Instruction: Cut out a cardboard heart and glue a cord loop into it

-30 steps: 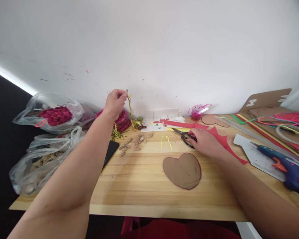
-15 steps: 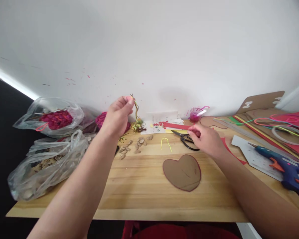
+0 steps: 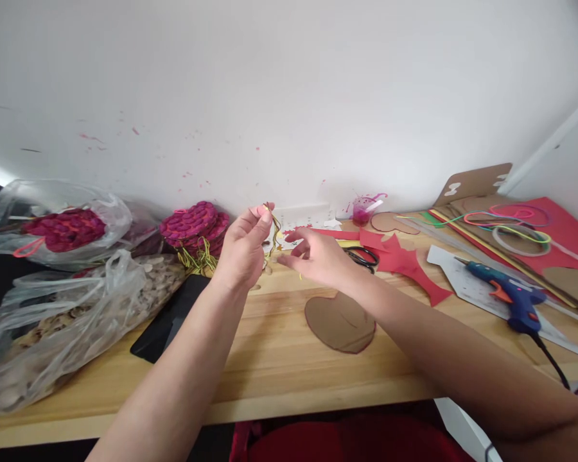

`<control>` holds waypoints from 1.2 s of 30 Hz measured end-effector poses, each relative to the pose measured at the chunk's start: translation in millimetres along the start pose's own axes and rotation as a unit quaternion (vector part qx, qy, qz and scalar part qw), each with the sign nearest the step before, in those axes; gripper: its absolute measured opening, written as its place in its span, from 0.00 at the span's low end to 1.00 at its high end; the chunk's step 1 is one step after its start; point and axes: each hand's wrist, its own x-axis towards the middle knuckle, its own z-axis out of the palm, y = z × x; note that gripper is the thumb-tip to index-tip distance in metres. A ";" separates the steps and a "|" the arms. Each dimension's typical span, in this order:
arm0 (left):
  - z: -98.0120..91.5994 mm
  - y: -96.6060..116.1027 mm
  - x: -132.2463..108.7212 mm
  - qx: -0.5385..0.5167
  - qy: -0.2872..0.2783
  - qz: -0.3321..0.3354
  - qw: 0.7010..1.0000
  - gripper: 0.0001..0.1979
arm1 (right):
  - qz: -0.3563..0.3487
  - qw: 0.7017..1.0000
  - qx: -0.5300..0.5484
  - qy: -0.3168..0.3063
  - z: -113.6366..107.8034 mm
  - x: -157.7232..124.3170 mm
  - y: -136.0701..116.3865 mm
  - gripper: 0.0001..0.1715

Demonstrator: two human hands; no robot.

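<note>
My left hand (image 3: 245,247) is closed in a pinch, raised over the back of the table. From its fingertips hangs a bundle of yellow and dark thread (image 3: 276,226). My right hand (image 3: 320,258) reaches in from the right with thumb and fingers apart, close to the hanging thread and holding nothing visible. Under and in front of it lies a brown cardboard heart (image 3: 340,324). Scissors with black handles (image 3: 363,258) lie just behind the right wrist, partly hidden. A red paper strip (image 3: 340,235) rests behind the right hand.
Plastic bags (image 3: 77,333) with wooden pieces fill the left, beside a black flat object (image 3: 171,321). Purple braided rounds (image 3: 195,228) stand against the wall. To the right lie red paper scraps (image 3: 402,260), a blue glue gun (image 3: 505,292), coloured cords (image 3: 520,224) and cardboard.
My right hand has let go of the red strip and moved left toward the thread. The left hand still pinches the thread, now lower. The view has shifted.
</note>
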 end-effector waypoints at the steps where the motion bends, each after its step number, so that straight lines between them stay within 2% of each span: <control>1: -0.4 -0.9 0.2 -0.006 0.003 0.001 1.000 0.14 | -0.001 1.000 0.001 0.005 4.8 3.6 -2.5 0.27; 4: -2.4 -3.6 0.9 -0.018 0.008 0.001 1.000 0.14 | -0.013 1.000 0.025 0.008 15.7 14.0 -6.9 0.15; 7: -7.6 -5.2 2.9 -0.019 0.021 -0.001 1.000 0.14 | -0.018 0.996 0.084 -0.022 21.3 22.3 -6.1 0.03; 12: -24.6 -7.1 10.0 -0.022 0.060 0.002 0.998 0.15 | 0.069 0.963 0.231 -0.123 22.5 29.7 1.1 0.05; 15: -36.2 -9.7 13.5 -0.024 0.082 -0.002 0.996 0.16 | 0.103 0.937 0.296 -0.157 20.6 32.3 5.9 0.06; 23: -55.8 -14.4 16.5 -0.096 0.105 -0.008 0.990 0.16 | 0.168 0.916 0.335 -0.143 11.0 51.4 26.5 0.03; 27: -58.2 -12.0 17.5 -0.112 0.119 -0.013 0.986 0.14 | 0.176 0.935 0.287 -0.108 5.1 64.8 32.4 0.07; 32: -63.5 1.7 19.3 -0.122 0.116 0.016 0.986 0.11 | 0.147 0.986 0.081 -0.022 -2.4 78.8 36.1 0.06; 36: -68.2 22.5 15.3 -0.129 0.068 0.051 0.988 0.08 | 0.102 0.993 -0.043 -0.043 0.6 88.0 39.1 0.08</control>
